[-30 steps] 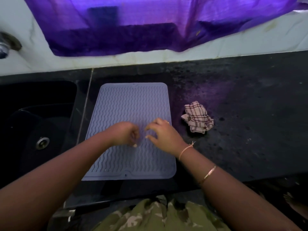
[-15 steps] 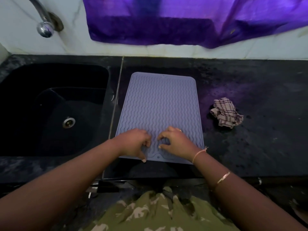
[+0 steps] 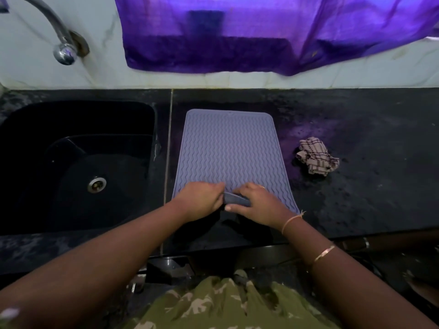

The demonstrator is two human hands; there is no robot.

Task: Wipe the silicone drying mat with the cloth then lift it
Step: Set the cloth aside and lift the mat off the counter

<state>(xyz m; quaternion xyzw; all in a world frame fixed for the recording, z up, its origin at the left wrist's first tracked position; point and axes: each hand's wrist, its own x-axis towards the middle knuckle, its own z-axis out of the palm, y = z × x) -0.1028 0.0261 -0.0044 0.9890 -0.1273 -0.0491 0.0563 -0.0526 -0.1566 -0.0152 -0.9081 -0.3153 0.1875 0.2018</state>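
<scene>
A pale grey-blue silicone drying mat (image 3: pixel 229 148) with wavy ridges lies on the black counter (image 3: pixel 356 186), right of the sink. Its near edge is curled up off the counter, and the darker underside shows between my hands. My left hand (image 3: pixel 200 200) and my right hand (image 3: pixel 257 201) both grip that near edge, side by side at its middle. A crumpled checked cloth (image 3: pixel 316 159) lies on the counter to the right of the mat, clear of both hands.
A black sink (image 3: pixel 78 162) with a metal drain (image 3: pixel 96 184) sits left of the mat. A chrome tap (image 3: pixel 63 52) juts from the white wall above it. A purple curtain (image 3: pixel 261 32) hangs at the back. The counter's front edge runs just below my wrists.
Both hands slid from the mat's middle to its near edge and took hold of it. That edge now curls up off the counter. The camera view also shifted left.
</scene>
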